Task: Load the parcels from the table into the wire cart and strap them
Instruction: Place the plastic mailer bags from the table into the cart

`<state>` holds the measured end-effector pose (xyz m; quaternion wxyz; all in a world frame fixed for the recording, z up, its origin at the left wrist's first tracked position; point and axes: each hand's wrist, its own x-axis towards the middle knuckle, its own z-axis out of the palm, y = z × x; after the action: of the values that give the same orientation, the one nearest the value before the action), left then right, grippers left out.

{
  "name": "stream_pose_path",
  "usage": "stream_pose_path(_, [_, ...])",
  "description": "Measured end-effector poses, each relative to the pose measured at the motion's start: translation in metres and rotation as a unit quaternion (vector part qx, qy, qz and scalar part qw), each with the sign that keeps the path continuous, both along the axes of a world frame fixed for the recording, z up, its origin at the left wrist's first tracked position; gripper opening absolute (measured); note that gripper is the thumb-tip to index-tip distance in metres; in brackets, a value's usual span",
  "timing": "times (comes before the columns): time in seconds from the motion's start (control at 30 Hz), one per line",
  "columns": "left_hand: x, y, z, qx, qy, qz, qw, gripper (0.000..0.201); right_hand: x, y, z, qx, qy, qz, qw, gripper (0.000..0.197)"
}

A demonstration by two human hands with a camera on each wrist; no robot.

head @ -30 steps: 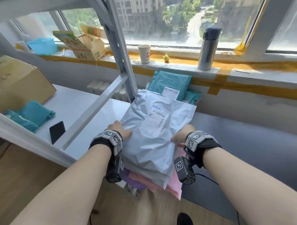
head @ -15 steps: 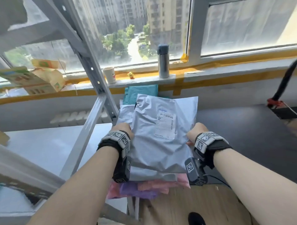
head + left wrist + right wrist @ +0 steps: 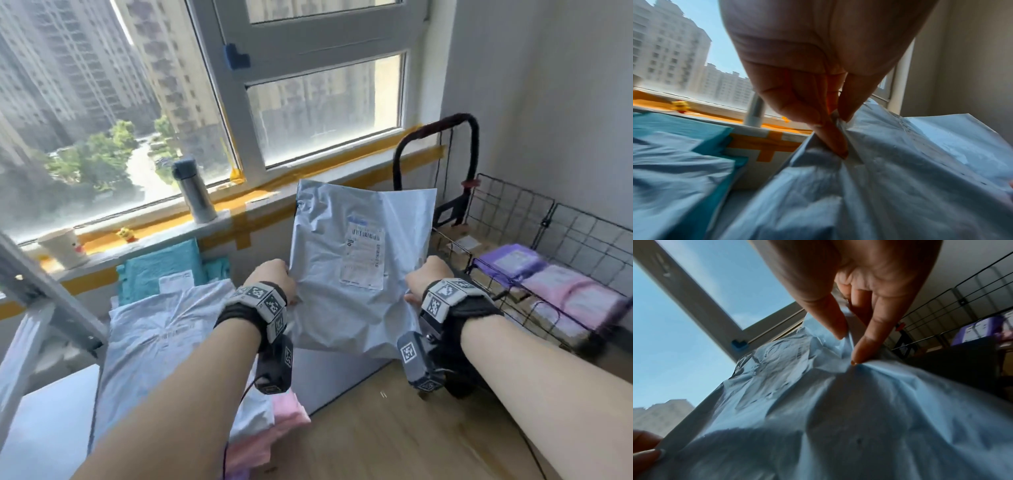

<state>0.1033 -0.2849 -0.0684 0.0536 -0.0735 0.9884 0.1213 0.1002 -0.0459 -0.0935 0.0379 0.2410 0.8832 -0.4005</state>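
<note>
We hold a grey parcel (image 3: 356, 274) up in the air between both hands, its label facing us: our left hand (image 3: 274, 279) pinches the parcel's left edge, and the left wrist view shows thumb and fingertips (image 3: 836, 144) nipped tight on a fold of the film, while our right hand (image 3: 424, 277) pinches the right edge in the same way, finger and thumb closed on crumpled plastic in the right wrist view. The parcel hangs clear of the table (image 3: 342, 373), well above the stack of parcels (image 3: 161, 335) left at eight o'clock, where white, teal and pink bags lie piled. The wire cart (image 3: 513, 219) stands at three o'clock against the wall, with a purple parcel (image 3: 510, 263) and a pink parcel (image 3: 575, 294) already lying in it. We judge the step in hand to be the carry: one bag lifted and swung toward the cart, with loading partly done and no strapping begun. The next move calls for bringing the bag over the near wire rim, lowering it flat onto those already inside, and only then letting both pinches go. The film is slack and slippery, so a thin edge grip could slide, and a trailing corner might snag the mesh.
</note>
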Motion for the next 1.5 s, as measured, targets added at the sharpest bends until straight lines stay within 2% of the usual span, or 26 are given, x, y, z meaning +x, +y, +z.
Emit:
stream_pose_path(0.27, [-0.048,0.163,0.0,0.105,0.004,-0.044,0.993,0.019,-0.024,0.158,-0.012,0.007,0.023,-0.062,0.998,0.044])
stream_pose_path(0.4, [-0.07,0.246,-0.005,0.169,0.004,-0.056,0.984,0.036,-0.04,0.24,-0.013,-0.029,0.067,-0.091,0.993,0.036])
stream_pose_path(0.5, [-0.085,0.298,-0.011,0.202,-0.005,-0.078,0.976,0.041,-0.051,0.294,-0.012,-0.036,0.1,-0.123,0.987,0.03])
stream_pose_path(0.67, [-0.122,0.368,-0.028,0.262,-0.036,-0.092,0.96,0.028,-0.079,0.367,-0.015,-0.058,0.117,-0.137,0.982,0.031])
stream_pose_path(0.8, [-0.162,0.405,-0.045,0.286,-0.071,-0.089,0.952,0.022,-0.108,0.401,-0.022,-0.059,0.104,-0.153,0.981,0.028])
stream_pose_path(0.97, [-0.228,0.45,-0.07,0.275,-0.104,-0.069,0.953,0.031,-0.166,0.439,-0.037,-0.005,0.086,-0.162,0.983,0.028])
stream_pose_path(1.13, [-0.296,0.492,-0.098,0.321,-0.153,-0.058,0.933,0.051,-0.223,0.477,-0.051,0.064,0.034,-0.147,0.986,0.025])
stream_pose_path(1.23, [-0.325,0.511,-0.106,0.346,-0.185,-0.069,0.917,0.032,-0.254,0.498,-0.065,0.081,0.001,-0.137,0.987,0.019])
stream_pose_path(1.3, [-0.341,0.52,-0.118,0.354,-0.196,-0.039,0.914,0.026,-0.272,0.509,-0.075,0.082,-0.027,-0.131,0.988,0.018])
stream_pose_path(1.4, [-0.355,0.534,-0.138,0.357,-0.231,0.025,0.905,0.037,-0.298,0.524,-0.096,0.1,-0.098,-0.1,0.985,0.017])
stream_pose_path(1.47, [-0.362,0.544,-0.155,0.312,-0.272,0.027,0.91,0.04,-0.318,0.534,-0.116,0.098,-0.13,-0.076,0.984,0.013])
stream_pose_path(1.5, [-0.364,0.549,-0.16,0.306,-0.285,0.056,0.907,0.041,-0.328,0.538,-0.127,0.094,-0.141,-0.059,0.984,0.016])
